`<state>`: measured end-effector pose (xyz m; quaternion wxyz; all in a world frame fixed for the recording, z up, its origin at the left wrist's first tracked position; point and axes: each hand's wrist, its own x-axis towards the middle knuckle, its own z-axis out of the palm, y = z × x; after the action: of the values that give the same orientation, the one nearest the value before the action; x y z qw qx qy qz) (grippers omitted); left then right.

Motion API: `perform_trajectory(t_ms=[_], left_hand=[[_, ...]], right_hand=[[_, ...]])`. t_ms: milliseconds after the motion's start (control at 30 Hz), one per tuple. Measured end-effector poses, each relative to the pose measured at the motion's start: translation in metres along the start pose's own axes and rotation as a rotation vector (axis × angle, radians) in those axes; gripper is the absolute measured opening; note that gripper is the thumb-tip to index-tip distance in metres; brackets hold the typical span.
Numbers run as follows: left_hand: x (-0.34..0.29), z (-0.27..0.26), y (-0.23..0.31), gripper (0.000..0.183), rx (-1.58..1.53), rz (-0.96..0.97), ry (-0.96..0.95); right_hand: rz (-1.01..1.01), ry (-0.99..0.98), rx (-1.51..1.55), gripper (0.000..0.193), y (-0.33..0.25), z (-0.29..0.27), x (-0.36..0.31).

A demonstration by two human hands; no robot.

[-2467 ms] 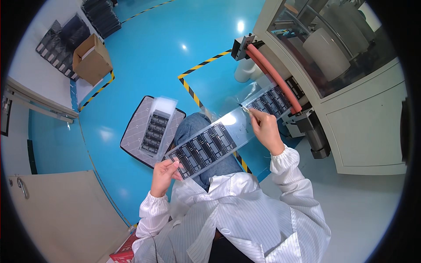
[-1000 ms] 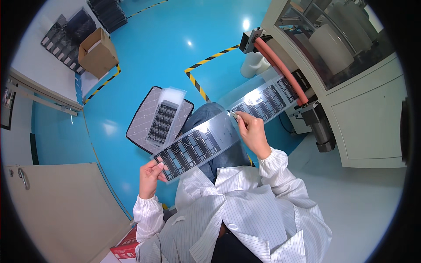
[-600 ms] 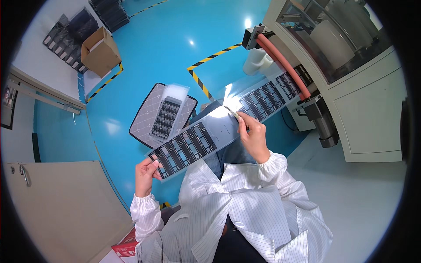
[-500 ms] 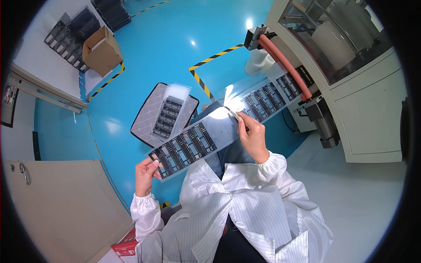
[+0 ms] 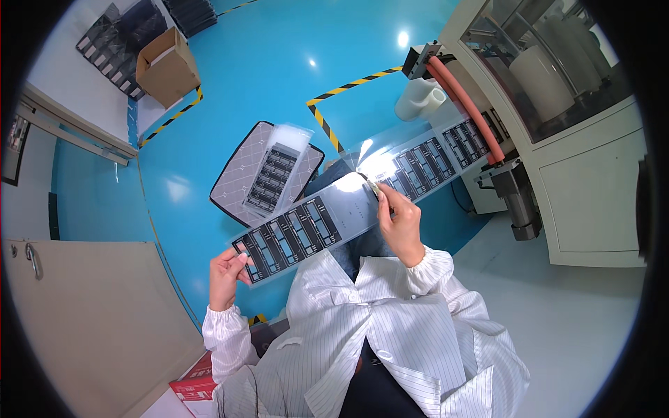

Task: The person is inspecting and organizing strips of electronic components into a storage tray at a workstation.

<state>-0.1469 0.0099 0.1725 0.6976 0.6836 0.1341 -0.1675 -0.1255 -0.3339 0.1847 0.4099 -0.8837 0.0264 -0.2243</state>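
A long clear plastic film strip (image 5: 353,217), printed with black-framed panels, stretches from the machine at right down across my lap. My left hand (image 5: 224,282) pinches its near left corner, thumb on top. At the plain gap between two printed blocks, my right hand (image 5: 401,226) closes around a slim pale tool with a thin tip (image 5: 372,185), perhaps a knife. The tip is at the strip's far edge, where glare hides whether the film is cut. Beyond the strip, a pile of similar printed sheets (image 5: 273,180) rests on a patterned grey padded seat (image 5: 233,174).
At right stands a beige machine (image 5: 592,205) with a red roller (image 5: 467,108) and a dark motor (image 5: 518,202) jutting out. White film rolls (image 5: 419,99) are beside it. An open cardboard box (image 5: 167,73) is at far left. A door (image 5: 97,306) is near left.
The whole view has shifted slightly. Both hands keep their grips, and the tool's tip stays at about the same spot on the strip's far edge.
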Motion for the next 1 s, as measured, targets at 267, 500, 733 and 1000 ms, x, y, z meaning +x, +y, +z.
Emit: perform_trajectory(t_ms=[267,500,733,1000], left_hand=[[-0.008,-0.011,-0.008,0.019,0.037,0.038,0.015],[-0.011,-0.024,-0.012,0.018,0.006,0.041,0.063],[-0.015,-0.042,-0.015,0.02,0.009,0.03,0.084],[-0.023,-0.049,-0.012,0.018,0.063,0.023,0.086]], right_hand=[[-0.11,-0.089,-0.182,0.017,-0.002,0.027,0.002],[-0.187,-0.096,-0.132,0.019,-0.019,0.023,0.003],[-0.197,-0.079,-0.094,0.021,-0.028,0.018,-0.018],[-0.146,-0.114,-0.041,0.018,-0.02,0.047,-0.015]])
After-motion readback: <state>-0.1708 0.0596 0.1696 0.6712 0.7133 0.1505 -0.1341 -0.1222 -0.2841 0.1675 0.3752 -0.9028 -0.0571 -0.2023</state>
